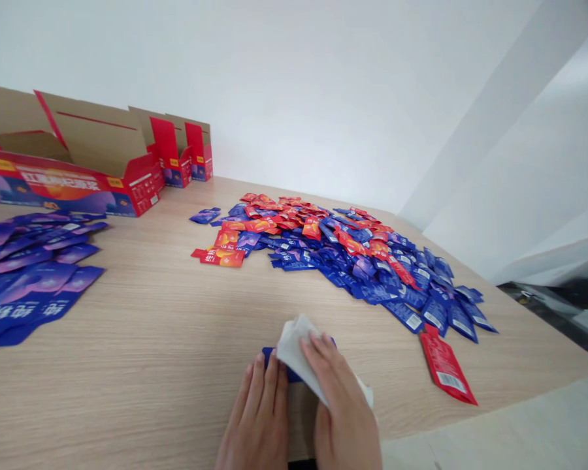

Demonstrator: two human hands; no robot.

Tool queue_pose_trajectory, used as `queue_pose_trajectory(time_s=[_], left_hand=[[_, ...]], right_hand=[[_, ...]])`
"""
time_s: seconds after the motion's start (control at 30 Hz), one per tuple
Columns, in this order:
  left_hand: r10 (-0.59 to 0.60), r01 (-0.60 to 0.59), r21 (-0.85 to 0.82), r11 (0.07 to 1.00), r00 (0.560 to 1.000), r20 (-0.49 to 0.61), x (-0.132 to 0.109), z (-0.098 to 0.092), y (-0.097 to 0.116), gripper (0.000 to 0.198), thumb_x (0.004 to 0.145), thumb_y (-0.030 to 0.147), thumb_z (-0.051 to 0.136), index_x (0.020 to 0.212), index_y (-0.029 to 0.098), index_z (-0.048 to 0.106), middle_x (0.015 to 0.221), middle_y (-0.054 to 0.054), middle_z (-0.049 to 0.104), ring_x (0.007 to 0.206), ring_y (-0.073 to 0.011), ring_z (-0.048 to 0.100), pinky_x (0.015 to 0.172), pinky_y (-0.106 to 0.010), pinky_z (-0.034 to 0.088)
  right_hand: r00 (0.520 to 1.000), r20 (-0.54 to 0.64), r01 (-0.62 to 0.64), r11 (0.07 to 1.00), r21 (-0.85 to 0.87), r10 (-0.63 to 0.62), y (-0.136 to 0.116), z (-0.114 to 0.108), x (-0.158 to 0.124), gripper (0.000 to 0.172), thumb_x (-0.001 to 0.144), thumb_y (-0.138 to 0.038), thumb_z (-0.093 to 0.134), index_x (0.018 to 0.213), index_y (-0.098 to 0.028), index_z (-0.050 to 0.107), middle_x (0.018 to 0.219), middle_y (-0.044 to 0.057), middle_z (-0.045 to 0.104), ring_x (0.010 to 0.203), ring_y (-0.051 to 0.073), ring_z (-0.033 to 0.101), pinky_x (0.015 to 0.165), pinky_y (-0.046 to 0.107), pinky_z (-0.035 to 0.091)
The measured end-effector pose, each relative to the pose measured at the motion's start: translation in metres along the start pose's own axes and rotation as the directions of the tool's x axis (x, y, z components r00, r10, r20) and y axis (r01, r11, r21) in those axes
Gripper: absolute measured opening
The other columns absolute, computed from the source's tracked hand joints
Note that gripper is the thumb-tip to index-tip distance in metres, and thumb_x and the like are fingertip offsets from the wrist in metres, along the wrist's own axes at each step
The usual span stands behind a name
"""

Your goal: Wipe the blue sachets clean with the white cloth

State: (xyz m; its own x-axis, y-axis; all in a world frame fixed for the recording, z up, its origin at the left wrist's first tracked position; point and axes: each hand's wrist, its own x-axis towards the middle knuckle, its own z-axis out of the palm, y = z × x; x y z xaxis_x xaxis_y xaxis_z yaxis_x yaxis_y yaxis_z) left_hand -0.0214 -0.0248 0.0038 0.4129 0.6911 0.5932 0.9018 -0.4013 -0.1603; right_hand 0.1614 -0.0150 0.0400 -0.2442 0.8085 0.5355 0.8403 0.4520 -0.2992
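Observation:
At the near edge of the table, a blue pouch (294, 376) lies under both my hands, mostly covered by them. My left hand (261, 408) rests on the pouch's left end with its fingers stretched out flat and together. A folded white cloth or paper wipe (290, 341) is in my right hand (340, 398), pressed against the top of the pouch. Its far corner sticks out past my fingertips and another edge shows by the wrist. My right thumb is tucked low, close to the table edge.
A wide heap of blue pouches (333, 264) mixed with red pouches (294, 210) spreads across the back right. One red pouch (447, 367) lies apart at right. Stacked blue pouches (34, 294) lie at left. Open cardboard boxes (78, 189) stand behind them, near the white wall (294, 98).

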Motion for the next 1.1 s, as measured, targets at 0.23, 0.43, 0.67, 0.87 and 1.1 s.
queue_pose_trajectory(time_s=[0.23,0.43,0.67,0.87,1.1], left_hand=[[-0.024,0.024,-0.020,1.000,1.000,-0.005,0.004,-0.005,-0.001,0.058,0.089,0.026,0.048,0.144,0.007,0.058,0.148,-0.010,0.066,0.139,-0.0251,0.055,0.116,-0.033,0.044],[-0.054,0.054,-0.020,0.998,0.999,0.009,0.007,-0.009,0.004,0.065,0.087,0.025,0.050,0.149,0.006,0.053,0.154,-0.010,0.060,0.143,-0.0262,0.053,0.117,-0.034,0.046],[-0.090,0.090,0.021,0.996,0.996,0.020,0.001,-0.002,0.006,0.064,0.091,0.028,0.047,0.150,0.002,0.050,0.153,-0.016,0.060,0.144,-0.0268,0.053,0.117,-0.035,0.046],[-0.057,0.057,0.010,0.998,0.998,-0.002,-0.002,0.002,0.003,0.058,0.088,0.025,0.049,0.142,0.006,0.059,0.142,-0.013,0.069,0.136,-0.0247,0.059,0.116,-0.033,0.047],[-0.081,0.080,0.023,0.997,0.996,0.046,0.006,-0.010,0.007,0.064,0.081,0.021,0.049,0.142,0.003,0.059,0.148,-0.016,0.064,0.138,-0.0264,0.058,0.113,-0.033,0.050]], right_hand=[[0.998,0.013,0.056,0.982,-0.180,-0.055,0.004,0.015,-0.005,0.095,0.081,0.008,0.040,0.169,-0.027,0.029,0.161,0.000,0.052,0.147,0.026,0.052,0.113,0.046,0.057],[0.988,0.044,-0.133,0.964,-0.229,0.147,0.046,-0.024,-0.020,0.083,0.081,0.006,0.039,0.159,-0.022,0.050,0.158,0.004,0.056,0.144,0.025,0.056,0.114,0.045,0.056],[0.988,-0.047,-0.148,0.987,-0.063,0.146,0.029,-0.032,-0.006,0.081,0.086,0.003,0.038,0.159,-0.029,0.047,0.162,0.000,0.052,0.151,0.023,0.047,0.117,0.044,0.052],[0.986,-0.014,0.168,0.985,-0.042,-0.169,-0.008,0.005,0.009,0.086,0.082,0.005,0.042,0.162,-0.026,0.043,0.158,-0.001,0.057,0.149,0.021,0.051,0.117,0.038,0.053],[0.999,0.034,0.008,0.991,-0.137,-0.003,0.022,-0.005,-0.008,0.088,0.079,0.009,0.038,0.159,-0.025,0.049,0.159,-0.001,0.056,0.147,0.022,0.052,0.119,0.043,0.051]])
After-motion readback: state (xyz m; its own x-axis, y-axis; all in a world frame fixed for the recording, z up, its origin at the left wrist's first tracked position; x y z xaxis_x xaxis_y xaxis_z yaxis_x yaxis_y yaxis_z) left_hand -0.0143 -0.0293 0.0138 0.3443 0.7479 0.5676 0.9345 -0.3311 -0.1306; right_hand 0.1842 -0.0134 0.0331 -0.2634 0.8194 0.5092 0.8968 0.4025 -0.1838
